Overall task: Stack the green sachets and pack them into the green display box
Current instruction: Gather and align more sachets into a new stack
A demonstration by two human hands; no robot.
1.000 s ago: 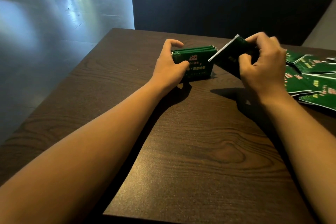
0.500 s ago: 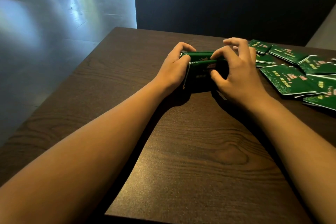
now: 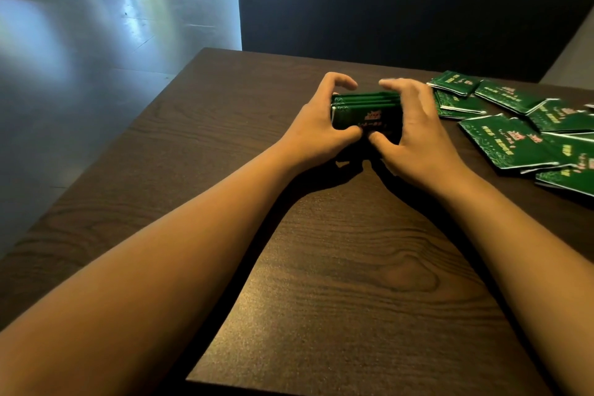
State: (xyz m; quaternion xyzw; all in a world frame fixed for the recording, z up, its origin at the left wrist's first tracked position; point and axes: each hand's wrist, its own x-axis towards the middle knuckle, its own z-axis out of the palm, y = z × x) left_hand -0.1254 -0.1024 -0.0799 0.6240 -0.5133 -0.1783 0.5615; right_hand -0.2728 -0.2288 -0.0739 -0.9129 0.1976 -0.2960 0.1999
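A small stack of green sachets [image 3: 369, 109] stands on edge on the dark wooden table [image 3: 337, 267], printed face toward me. My left hand [image 3: 316, 125] grips its left end, thumb in front and fingers curled over the back. My right hand [image 3: 414, 135] holds the right end, thumb at the lower front and fingers arched over the top. Several loose green sachets [image 3: 520, 135] lie flat and overlapping on the table to the right. No green display box is in view.
A dark upholstered bench back [image 3: 401, 10] runs behind the table's far edge. To the left the table edge drops to a shiny grey floor [image 3: 96, 42].
A second ago my right hand held one sachet tilted in the air to the right of the stack. It brought the sachet onto the stack, and both hands now close around the bundle.
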